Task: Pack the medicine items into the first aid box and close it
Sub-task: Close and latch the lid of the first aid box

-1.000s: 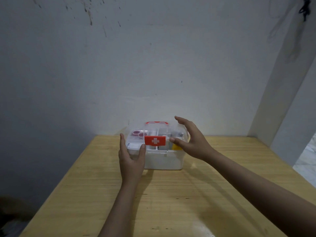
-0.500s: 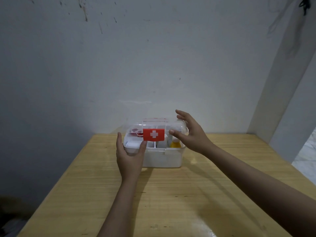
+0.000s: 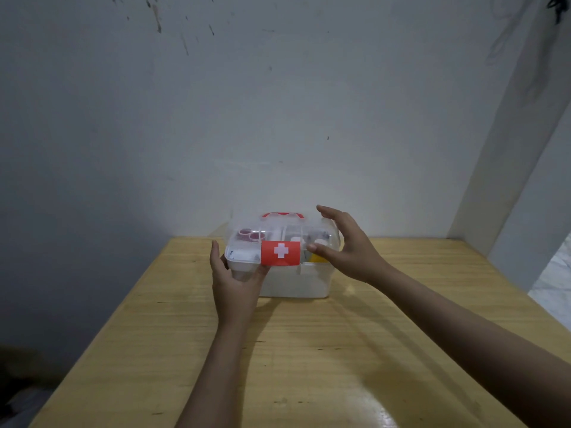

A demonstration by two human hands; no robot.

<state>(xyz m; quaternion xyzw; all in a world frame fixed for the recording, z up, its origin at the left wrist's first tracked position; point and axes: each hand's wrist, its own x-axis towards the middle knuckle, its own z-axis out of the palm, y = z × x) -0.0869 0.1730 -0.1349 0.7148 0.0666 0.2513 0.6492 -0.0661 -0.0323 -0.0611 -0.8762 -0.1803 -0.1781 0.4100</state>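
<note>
I am bringing the clear lid (image 3: 272, 234) down onto the first aid box (image 3: 296, 281), which is sitting at the far middle of the surface (image 3: 309, 350), close to the wall (image 3: 278, 103). My left hand (image 3: 236, 284) is cupping the box's front left corner, thumb and fingers spread open around the white tray edge there, bracing more than gripping. My right hand (image 3: 347, 247) is lying open over the lid's right end, fingers curved across the top and thumb pointing in toward the red latch (image 3: 280, 252) with its white cross. Neither hand is closed around anything.

The medicine items (image 3: 251, 236) are showing through the lid, red caps at the left and something yellow at the right, so I judge the packing done and only the closing left. To do it well I am thinking I should press evenly on both ends, check that nothing inside is standing proud of the rim, then push the latch home while my left hand is steadying the base. I cannot tell whether the latch is already caught.

The surface is pale wood, bare apart from the box, glossy near me. The wall is grey-white and stained high up, and a doorway is opening at the right.
</note>
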